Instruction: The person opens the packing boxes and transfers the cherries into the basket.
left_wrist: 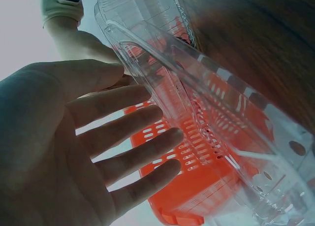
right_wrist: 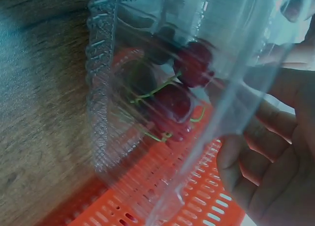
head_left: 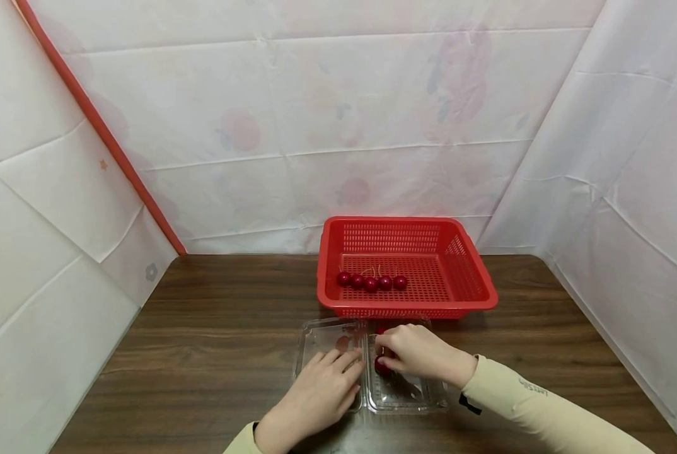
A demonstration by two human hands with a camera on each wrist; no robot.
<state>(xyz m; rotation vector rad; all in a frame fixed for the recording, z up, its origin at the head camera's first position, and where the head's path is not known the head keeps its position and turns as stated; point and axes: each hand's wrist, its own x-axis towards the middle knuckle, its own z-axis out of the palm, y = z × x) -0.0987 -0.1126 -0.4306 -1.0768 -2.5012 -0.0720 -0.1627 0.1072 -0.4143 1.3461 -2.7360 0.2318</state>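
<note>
A clear plastic clamshell box lies opened out, its lid [head_left: 318, 337] on the left and its base [head_left: 395, 403] on the right. My right hand [head_left: 420, 353] reaches into the base, thumb and fingertips pinching a dark red cherry [head_left: 381, 366]. Through the clear wall in the right wrist view, that cherry [right_wrist: 194, 63] shows at the fingertips, beside another cherry [right_wrist: 170, 100] with green stems. My left hand [head_left: 324, 388] lies over the lid with its fingers spread; in the left wrist view its fingertips [left_wrist: 172, 137] are right at the clear plastic edge.
Behind the box stands a red perforated basket [head_left: 469, 296], with several stemmed cherries [head_left: 370, 284] in a row at its left front. Everything rests on a dark wooden table [head_left: 214, 353]. White patterned cloth [head_left: 316, 126] encloses the back and sides.
</note>
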